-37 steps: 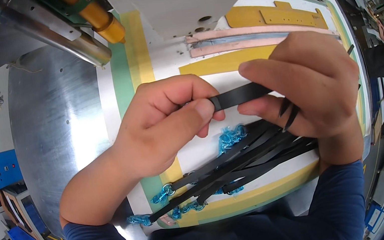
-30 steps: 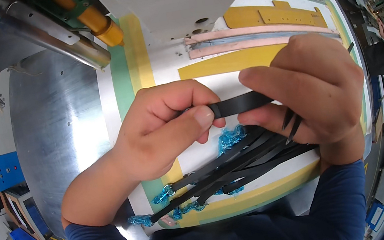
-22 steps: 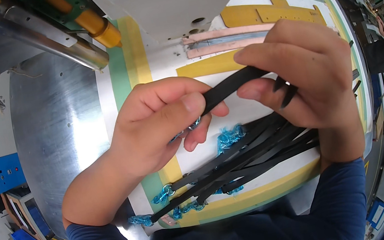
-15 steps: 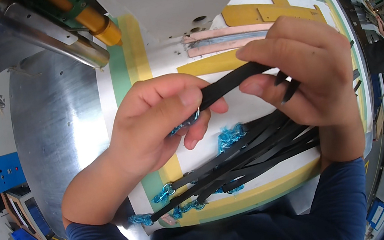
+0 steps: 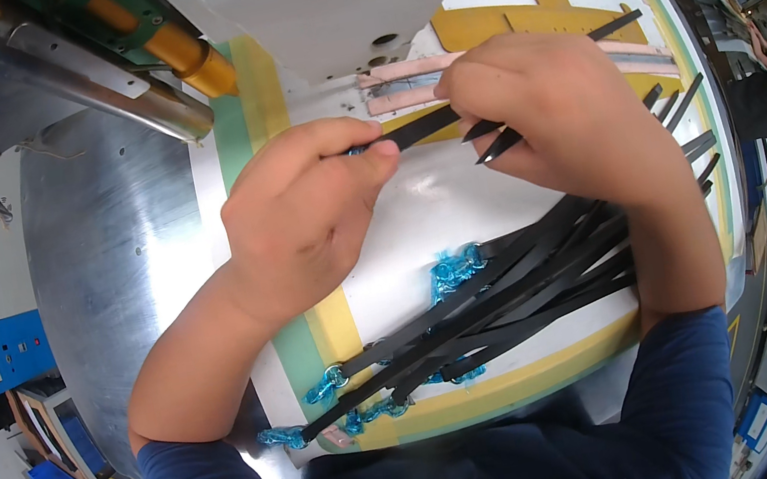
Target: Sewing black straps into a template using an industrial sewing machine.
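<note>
A flat black strap (image 5: 424,127) is stretched between my two hands above the white work surface. My left hand (image 5: 302,207) pinches its left end between thumb and fingers, where a bit of blue wrapping peeks out. Closed around the strap farther right is my right hand (image 5: 550,115). From under that palm stick the two pointed tips of a dark tool (image 5: 500,145); the rest of the tool is hidden. Below my hands lies a pile of similar black straps (image 5: 488,318), several with metal rings and crinkled blue plastic (image 5: 455,273) at their left ends.
A white machine head (image 5: 336,14) overhangs the far side. Beyond my hands lies a fixture with pink strips (image 5: 391,103) and yellow plates (image 5: 490,24). A metal tube (image 5: 87,76) slants in at upper left, above a steel tabletop (image 5: 117,223). Green and yellow tape (image 5: 263,158) edges the board.
Both hands have moved away from me, toward the pink-stripped fixture, carrying the strap. My right hand has shifted left and turned palm down, closer to my left hand. The strap pile stays put.
</note>
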Motion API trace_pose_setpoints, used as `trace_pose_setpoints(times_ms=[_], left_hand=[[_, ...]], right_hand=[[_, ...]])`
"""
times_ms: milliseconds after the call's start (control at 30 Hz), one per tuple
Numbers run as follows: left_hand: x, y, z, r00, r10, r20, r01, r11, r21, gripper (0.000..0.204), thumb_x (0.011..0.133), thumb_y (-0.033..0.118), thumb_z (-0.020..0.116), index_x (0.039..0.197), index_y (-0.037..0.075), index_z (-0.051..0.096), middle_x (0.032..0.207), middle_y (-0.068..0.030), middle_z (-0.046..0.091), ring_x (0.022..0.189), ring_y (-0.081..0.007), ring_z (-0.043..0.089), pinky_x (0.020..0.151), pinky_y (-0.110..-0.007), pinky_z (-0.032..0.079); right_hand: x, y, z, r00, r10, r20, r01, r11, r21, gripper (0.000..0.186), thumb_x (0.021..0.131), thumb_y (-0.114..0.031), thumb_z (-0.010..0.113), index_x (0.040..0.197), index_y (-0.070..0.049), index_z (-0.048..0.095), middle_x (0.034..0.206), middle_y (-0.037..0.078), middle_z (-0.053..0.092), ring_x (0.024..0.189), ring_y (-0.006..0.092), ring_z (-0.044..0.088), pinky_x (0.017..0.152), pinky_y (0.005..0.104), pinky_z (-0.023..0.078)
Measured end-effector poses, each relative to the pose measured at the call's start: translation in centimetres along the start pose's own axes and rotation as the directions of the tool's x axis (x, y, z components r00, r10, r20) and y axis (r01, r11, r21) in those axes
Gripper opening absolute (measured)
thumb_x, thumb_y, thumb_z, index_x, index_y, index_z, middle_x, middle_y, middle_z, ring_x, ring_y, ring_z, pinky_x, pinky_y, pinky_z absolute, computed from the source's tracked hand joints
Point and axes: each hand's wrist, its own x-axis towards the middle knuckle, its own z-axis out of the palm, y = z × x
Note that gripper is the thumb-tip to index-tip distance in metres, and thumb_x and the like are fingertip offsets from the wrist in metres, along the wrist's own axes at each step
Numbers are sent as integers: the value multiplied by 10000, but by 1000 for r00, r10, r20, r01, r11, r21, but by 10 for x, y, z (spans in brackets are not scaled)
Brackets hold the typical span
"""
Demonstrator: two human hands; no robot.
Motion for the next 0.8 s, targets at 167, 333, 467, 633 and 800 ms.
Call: trace_pose_setpoints(times_ms=[167,333,467,633,800], left_hand=[[1,-1,1,995,-96,13,96,993,-71,237,782,-76,848,949,24,711,1064,-139,750,898,-232,751,741,-304,608],[0,-11,5,994,-111,26,108,990,93,195,790,-72,805,938,20,717,1076,-146,746,885,-258,745,733,-312,597],[-2,-27,11,984,-163,72,150,976,159,164,803,-60,767,939,24,726,1078,-147,743,857,-282,729,715,-324,589],[2,-31,14,966,-183,181,139,963,232,353,867,146,765,1209,67,728,1223,-162,703,1107,-350,649,981,-449,520],[5,-27,22,925,-229,303,121,934,337,555,910,352,723,1378,62,654,1268,-184,681,1211,-381,590,1120,-508,397]], right_hand=[[2,5,7,998,54,17,-57,953,296,249,779,-48,748,964,-73,583,869,98,675,838,358,671,692,460,515],[5,17,15,998,38,56,-53,952,303,225,797,-36,738,973,-70,602,925,104,681,883,360,680,733,456,525],[2,24,34,989,115,94,-134,961,242,252,785,-34,748,1021,-88,678,972,86,691,942,331,692,772,439,547],[1,27,47,991,110,72,-117,988,99,298,768,-43,760,1058,-106,730,990,64,699,952,308,700,791,421,561],[6,28,56,998,53,41,-58,992,112,289,771,-55,760,1054,-112,750,1020,45,708,965,290,704,800,412,566]])
